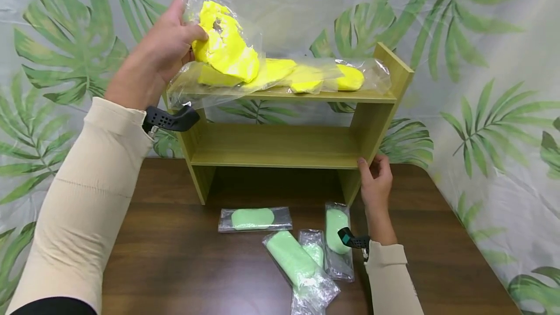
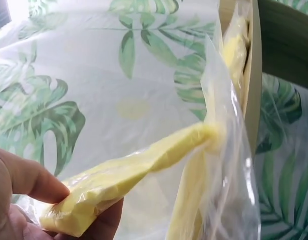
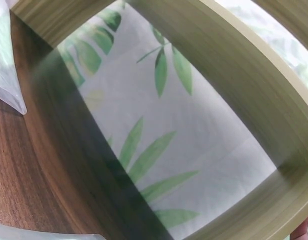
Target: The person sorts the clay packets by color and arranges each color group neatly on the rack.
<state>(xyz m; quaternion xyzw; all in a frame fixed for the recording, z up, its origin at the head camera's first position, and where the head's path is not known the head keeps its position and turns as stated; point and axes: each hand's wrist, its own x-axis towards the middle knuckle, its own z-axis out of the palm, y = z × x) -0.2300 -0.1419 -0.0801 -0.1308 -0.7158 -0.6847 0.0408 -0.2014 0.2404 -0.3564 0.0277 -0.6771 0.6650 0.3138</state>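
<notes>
My left hand (image 1: 172, 38) pinches a clear plastic bag holding a yellow clay-like lump (image 1: 227, 43) above the left end of a wooden shelf's top board. In the left wrist view, thumb and fingers grip one end of the yellow lump (image 2: 128, 175) through the film. More bagged yellow pieces (image 1: 306, 78) lie in a row along the top board, partly overlapped by the held bag. My right hand (image 1: 377, 179) holds the right side panel of the wooden shelf (image 1: 275, 145) near its middle board, thumb on the front edge; only fingertips show in the right wrist view.
On the brown table (image 1: 175, 256) before the shelf lie several bagged pale green pieces: one crosswise (image 1: 253, 219), one upright near the right leg (image 1: 337, 232), and a slanted one (image 1: 293, 259) overlapping another. A leaf-patterned cloth (image 1: 481, 38) hangs behind.
</notes>
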